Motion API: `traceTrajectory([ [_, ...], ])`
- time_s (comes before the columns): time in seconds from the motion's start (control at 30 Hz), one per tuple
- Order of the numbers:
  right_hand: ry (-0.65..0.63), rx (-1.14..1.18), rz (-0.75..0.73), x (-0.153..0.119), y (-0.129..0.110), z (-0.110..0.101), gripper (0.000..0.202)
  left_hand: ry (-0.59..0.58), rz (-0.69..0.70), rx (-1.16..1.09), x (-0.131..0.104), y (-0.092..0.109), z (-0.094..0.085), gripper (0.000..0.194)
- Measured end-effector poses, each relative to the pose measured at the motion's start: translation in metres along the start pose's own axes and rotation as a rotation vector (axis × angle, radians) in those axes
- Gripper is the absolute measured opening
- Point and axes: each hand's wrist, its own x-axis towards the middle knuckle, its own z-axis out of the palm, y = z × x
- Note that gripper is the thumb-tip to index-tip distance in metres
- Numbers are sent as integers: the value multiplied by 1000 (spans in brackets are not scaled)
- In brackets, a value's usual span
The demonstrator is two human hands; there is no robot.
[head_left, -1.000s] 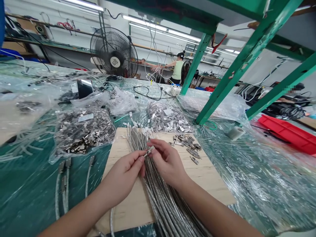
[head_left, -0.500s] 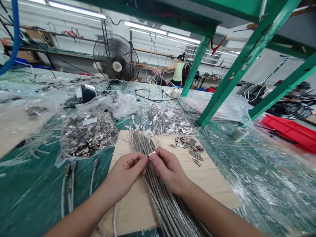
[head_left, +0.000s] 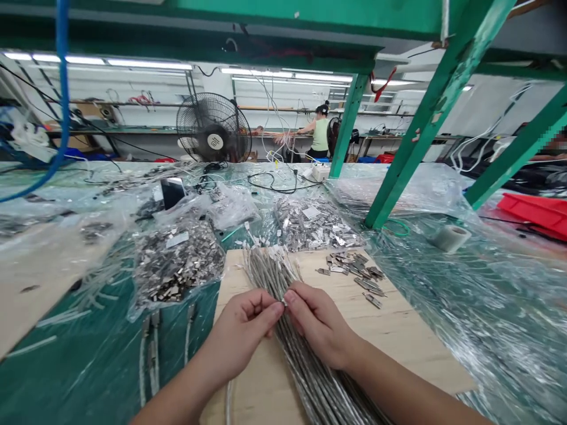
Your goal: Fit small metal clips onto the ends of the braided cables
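Observation:
My left hand and my right hand meet fingertip to fingertip above a thick bundle of grey braided cables. Both are closed in a pinch. Between the tips only a sliver of a small pale piece shows, at the right thumb; whatever else the left fingers grip is hidden. White tips stick out at the far end of the bundle, which lies across a pale wooden board. Loose metal connector shells are scattered on the board, right of the hands.
A plastic bag of metal parts lies left of the board, another bag behind it. Cables with metal ends rest at left. Green posts rise at right, near a film roll and red tray. A fan and person are beyond.
The view has shifted, so the scene sits lower and farther right. Both hands remain pinched together; the white piece seen earlier at the right fingertips is now mostly covered.

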Motion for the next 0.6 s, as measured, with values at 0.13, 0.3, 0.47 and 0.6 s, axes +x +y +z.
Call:
traceTrajectory([
  [0.13,32,78,101,3,6,5,39,1,-17,187,5,2,-9,40],
  [0.3,68,200,164,5,7,7,40,186,-21,532,39,13,-48,39],
  [0.47,91,313,157,7,12,8,35,344,-108,898,107,16,-93,28],
  [0.6,93,265,120,7,12,7,34,340,-208,1112,148,8,-111,32],
])
